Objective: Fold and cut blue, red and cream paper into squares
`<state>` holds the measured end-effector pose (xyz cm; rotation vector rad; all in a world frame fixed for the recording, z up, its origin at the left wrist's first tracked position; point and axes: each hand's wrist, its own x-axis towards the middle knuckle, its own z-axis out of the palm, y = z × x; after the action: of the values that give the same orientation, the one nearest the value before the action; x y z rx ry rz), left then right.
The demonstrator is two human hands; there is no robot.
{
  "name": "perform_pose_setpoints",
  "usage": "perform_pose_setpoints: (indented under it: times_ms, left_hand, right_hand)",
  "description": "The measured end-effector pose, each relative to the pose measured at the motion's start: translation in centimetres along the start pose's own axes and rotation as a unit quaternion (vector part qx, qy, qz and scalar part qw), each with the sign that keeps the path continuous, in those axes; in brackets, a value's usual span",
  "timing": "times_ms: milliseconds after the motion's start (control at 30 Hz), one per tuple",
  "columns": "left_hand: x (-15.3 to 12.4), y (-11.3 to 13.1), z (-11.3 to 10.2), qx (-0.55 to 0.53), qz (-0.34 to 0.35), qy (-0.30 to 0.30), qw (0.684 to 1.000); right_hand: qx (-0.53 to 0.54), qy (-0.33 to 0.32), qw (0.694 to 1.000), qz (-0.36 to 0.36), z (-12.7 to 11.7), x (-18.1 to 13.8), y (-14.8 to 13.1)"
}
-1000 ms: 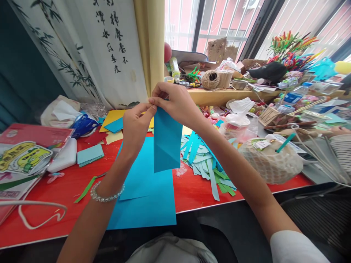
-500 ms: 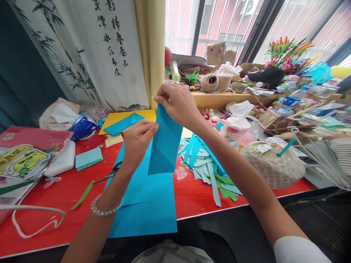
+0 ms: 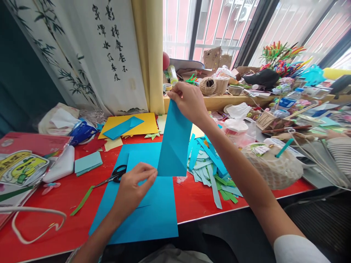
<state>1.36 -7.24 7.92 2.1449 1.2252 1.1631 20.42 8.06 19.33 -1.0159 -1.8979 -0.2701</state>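
Observation:
A folded piece of blue paper point(image 3: 175, 142) hangs upright in front of me. My right hand point(image 3: 189, 102) pinches its top end. At its lower left corner, the thumb and fingertips of my left hand point(image 3: 137, 186) are pinched on the edge. Beneath lies a larger blue sheet point(image 3: 161, 212) on the red table, with a slit-like line across it. Black-handled scissors point(image 3: 118, 174) rest at the left side of that sheet, partly on it, their tips by a green paper strip point(image 3: 82, 201).
Right of the sheet is a pile of cut blue and green paper strips point(image 3: 208, 164). A netted round object with a straw point(image 3: 271, 164) stands farther right. Behind lie yellow card point(image 3: 148, 124) and folded blue paper point(image 3: 123, 127). A white cable point(image 3: 41, 210) loops at left.
My left hand has slid down from the paper's upper left edge to its lower left corner. The right hand and the paper have shifted slightly right.

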Motion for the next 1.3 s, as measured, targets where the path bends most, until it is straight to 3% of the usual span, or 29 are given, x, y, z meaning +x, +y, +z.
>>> perform_pose_setpoints:
  times_ms: [133, 167, 233, 300, 367, 400, 533, 633, 867, 1033, 1300]
  left_hand:
    - [-3.9, 1.2, -0.7, 0.019, 0.093, -0.217, 0.972]
    - [-4.4, 1.4, -1.1, 0.026, 0.123, -0.243, 0.962]
    - [-4.2, 1.7, -2.1, 0.056, 0.141, -0.188, 0.97]
    - [-2.5, 1.9, -3.1, 0.093, 0.112, -0.038, 0.989]
    - [0.2, 2.2, -3.8, 0.137, 0.059, 0.106, 0.983]
    - [1.6, 2.4, -4.0, 0.148, 0.04, 0.143, 0.978]
    - [6.1, 2.7, -3.5, 0.126, 0.027, 0.174, 0.976]
    - [7.4, 2.7, -2.8, 0.061, 0.022, 0.187, 0.98]
    - [7.5, 3.0, -1.9, -0.033, 0.048, 0.251, 0.966]
    - [7.5, 2.9, -1.5, -0.06, 0.054, 0.274, 0.958]
    - [6.7, 2.8, -1.2, -0.018, 0.07, 0.291, 0.954]
  right_hand:
    - [0.045, -0.013, 0.999, 0.019, -0.4, 0.0, 0.2]
    - [0.062, -0.035, 0.997, 0.019, -0.5, -0.1, 0.1]
    - [0.096, -0.088, 0.991, 0.009, -0.6, -0.4, -0.4]
    - [0.119, -0.126, 0.985, 0.0, -0.6, -0.9, -1.4]
    - [0.134, -0.136, 0.982, -0.005, -0.6, -1.5, -2.6]
    - [0.14, -0.136, 0.981, -0.009, -0.7, -1.8, -3.2]
    - [0.153, -0.131, 0.979, -0.038, -1.1, -2.8, -5.4]
    - [0.154, -0.138, 0.977, -0.055, -1.5, -3.3, -6.3]
    - [0.174, -0.069, 0.981, -0.056, -1.2, -3.8, -6.4]
    - [0.198, -0.086, 0.974, -0.061, -1.3, -3.8, -6.8]
    - [0.1, -0.054, 0.992, -0.06, -1.5, -4.1, -7.3]
